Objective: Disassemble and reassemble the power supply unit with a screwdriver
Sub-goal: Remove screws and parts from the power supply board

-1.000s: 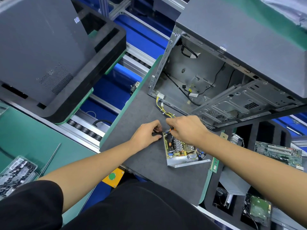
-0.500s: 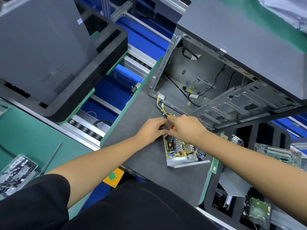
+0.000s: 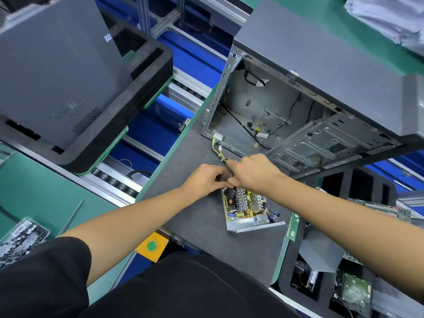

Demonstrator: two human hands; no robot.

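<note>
The opened power supply unit (image 3: 246,208) lies on the grey mat (image 3: 202,223), its circuit board bare in a silver metal tray. My left hand (image 3: 207,177) and my right hand (image 3: 253,172) meet at the board's far corner. My right hand grips a screwdriver (image 3: 231,179) with an orange-and-black handle, mostly hidden by fingers. My left hand's fingers curl around something dark at the same spot; what it is stays hidden. A yellow-and-black cable bundle (image 3: 218,149) with white connectors runs from the unit toward the case.
An open computer case (image 3: 298,106) stands just behind my hands. A black foam tray with a grey panel (image 3: 59,72) sits at the left across the blue conveyor. A bag of screws (image 3: 20,237) lies lower left. Foam compartments at the right hold a hard drive (image 3: 355,292) and boards.
Both hands have drawn closer together at the board's far corner and shifted slightly away from me. The power supply unit has stayed in place.
</note>
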